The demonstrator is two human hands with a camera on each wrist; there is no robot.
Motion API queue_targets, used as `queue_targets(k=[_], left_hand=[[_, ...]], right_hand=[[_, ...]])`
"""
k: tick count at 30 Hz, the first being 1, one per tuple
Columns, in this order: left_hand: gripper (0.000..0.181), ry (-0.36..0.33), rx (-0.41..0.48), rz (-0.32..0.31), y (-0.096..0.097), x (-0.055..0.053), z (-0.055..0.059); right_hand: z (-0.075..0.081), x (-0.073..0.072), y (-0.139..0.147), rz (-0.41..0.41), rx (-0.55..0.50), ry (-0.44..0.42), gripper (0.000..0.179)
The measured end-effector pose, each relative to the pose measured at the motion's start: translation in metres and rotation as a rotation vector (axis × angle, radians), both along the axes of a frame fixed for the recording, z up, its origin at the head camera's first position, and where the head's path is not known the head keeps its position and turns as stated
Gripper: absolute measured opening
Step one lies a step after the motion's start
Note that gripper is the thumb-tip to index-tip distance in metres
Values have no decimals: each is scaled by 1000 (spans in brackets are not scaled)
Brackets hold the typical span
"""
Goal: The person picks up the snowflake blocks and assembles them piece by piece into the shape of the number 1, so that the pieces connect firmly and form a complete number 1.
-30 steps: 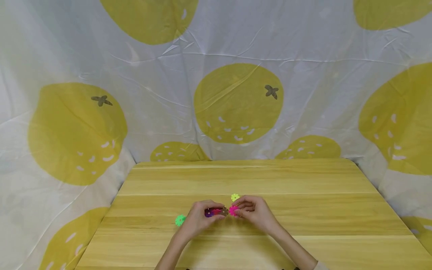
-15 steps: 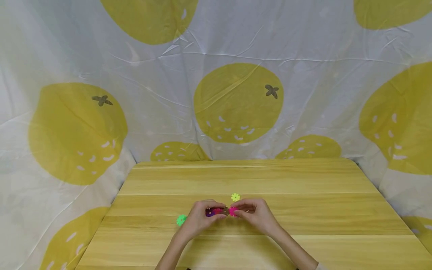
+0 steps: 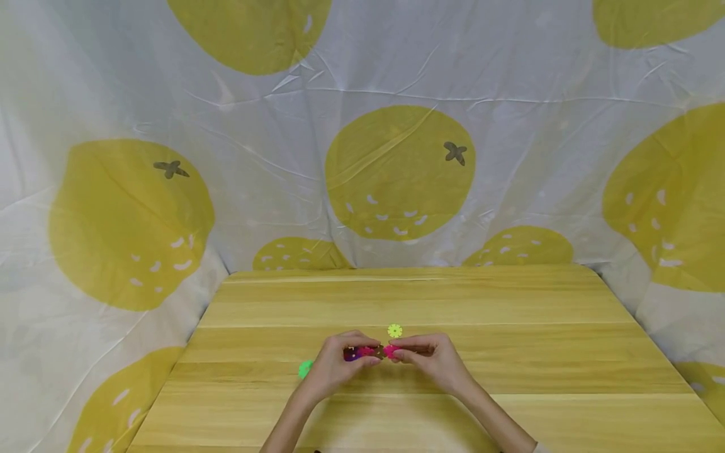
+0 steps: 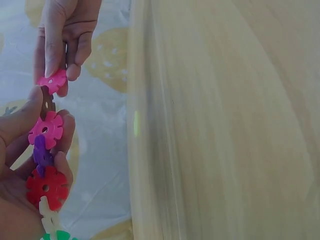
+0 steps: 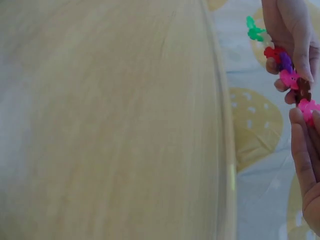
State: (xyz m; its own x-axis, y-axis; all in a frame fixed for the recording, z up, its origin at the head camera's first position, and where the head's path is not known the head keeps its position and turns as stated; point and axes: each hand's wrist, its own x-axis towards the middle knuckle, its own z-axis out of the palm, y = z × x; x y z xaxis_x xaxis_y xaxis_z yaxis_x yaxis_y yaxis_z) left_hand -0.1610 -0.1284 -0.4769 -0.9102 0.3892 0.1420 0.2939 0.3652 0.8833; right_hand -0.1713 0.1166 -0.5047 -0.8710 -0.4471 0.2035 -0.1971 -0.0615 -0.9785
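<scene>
A chain of slotted plastic snowflake discs is held in my left hand [image 3: 335,366], its thumb and fingers pinching near the brown disc [image 4: 48,104]. Down the chain come a pink disc [image 4: 46,130], a purple disc [image 4: 42,156], a red disc [image 4: 47,188], a white disc [image 4: 49,217] and a green disc [image 3: 304,369]. The green end sticks out past the left hand in the head view. My right hand [image 3: 440,360] pinches another pink disc [image 4: 53,80] against the brown one's edge. How deep their slots mesh is hidden by fingertips.
A yellow-green snowflake disc [image 3: 394,330] lies on the wooden table [image 3: 510,365] just beyond the right hand's fingertips. Behind the table's far edge hangs a pale cloth [image 3: 272,157] printed with big yellow fruit.
The right hand's pink disc has come up against the brown disc, narrowing the small gap between them. The chain's green end has shifted slightly right and turned.
</scene>
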Motion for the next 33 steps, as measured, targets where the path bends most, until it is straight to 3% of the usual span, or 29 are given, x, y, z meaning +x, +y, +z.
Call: queue_targets(k=[8,15,20,26,33], left_hand=[[26,37,20,17,7,-1,4],[26,8,66,-21,9,-1,6],[26,7,72,-23,9,0,7],[24,-7,60,-16,7,0,6],[25,-23,50,-29,3,3,5]], right_hand=[[3,3,2,-24,-35,38,27],[9,3,6,22,-71,45,28],[12,5,4,9,-87,81,27],[10,7,2,0,-47,82,28],[5,7,7,-37,72,70,32]])
